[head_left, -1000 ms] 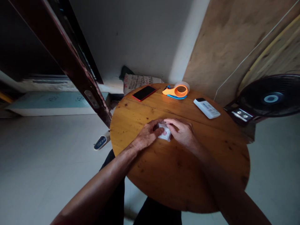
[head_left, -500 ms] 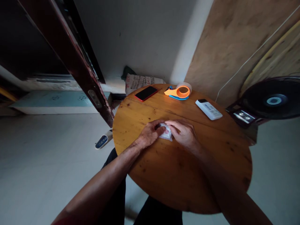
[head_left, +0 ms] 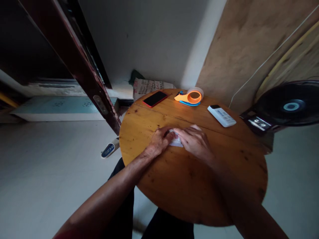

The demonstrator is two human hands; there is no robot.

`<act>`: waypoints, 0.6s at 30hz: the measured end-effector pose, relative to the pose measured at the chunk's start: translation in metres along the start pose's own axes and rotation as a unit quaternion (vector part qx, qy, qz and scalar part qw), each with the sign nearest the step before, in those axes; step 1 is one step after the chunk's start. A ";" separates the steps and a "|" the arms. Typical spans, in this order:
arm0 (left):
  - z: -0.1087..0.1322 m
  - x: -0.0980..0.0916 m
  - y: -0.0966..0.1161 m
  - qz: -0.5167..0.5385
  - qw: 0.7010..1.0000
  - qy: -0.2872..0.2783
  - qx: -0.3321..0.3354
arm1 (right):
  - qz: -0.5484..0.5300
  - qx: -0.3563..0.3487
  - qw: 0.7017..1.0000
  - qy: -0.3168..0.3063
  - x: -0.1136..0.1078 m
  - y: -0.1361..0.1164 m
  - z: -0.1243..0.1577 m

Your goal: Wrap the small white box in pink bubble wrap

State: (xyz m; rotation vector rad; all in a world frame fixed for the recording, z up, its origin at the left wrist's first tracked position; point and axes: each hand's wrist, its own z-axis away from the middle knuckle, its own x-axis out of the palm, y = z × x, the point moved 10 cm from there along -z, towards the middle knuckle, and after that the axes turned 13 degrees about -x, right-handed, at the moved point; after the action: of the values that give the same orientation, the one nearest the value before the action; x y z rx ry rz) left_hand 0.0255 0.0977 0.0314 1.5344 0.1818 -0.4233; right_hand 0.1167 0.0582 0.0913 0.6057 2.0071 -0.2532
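We can pass nearside of the packet (head_left: 176,143); behind it, phone (head_left: 155,99), tape dispenser (head_left: 183,98) and white device (head_left: 222,116) obstruct.

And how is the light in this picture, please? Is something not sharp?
Head view: dim overall, with a brighter band down the wall; head view: glare on the panel by the fan; head view: the small white packet, between left hand and right hand, looks soft.

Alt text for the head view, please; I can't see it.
The left hand holds a small white packet at a round wooden table, the right hand touching the packet. Beyond lie a red-edged smartphone, an orange tape dispenser and what looks like a white power bank.
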 end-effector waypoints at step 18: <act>-0.001 0.002 -0.006 0.119 0.993 -0.013 0.006 | -0.031 0.009 0.996 0.080 -0.013 0.004 0.001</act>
State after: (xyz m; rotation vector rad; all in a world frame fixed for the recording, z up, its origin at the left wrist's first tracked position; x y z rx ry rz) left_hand 0.0250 0.0986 0.0256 1.5399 -0.0257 -0.2546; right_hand 0.1242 0.0568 0.1027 0.5907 2.1826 -0.2670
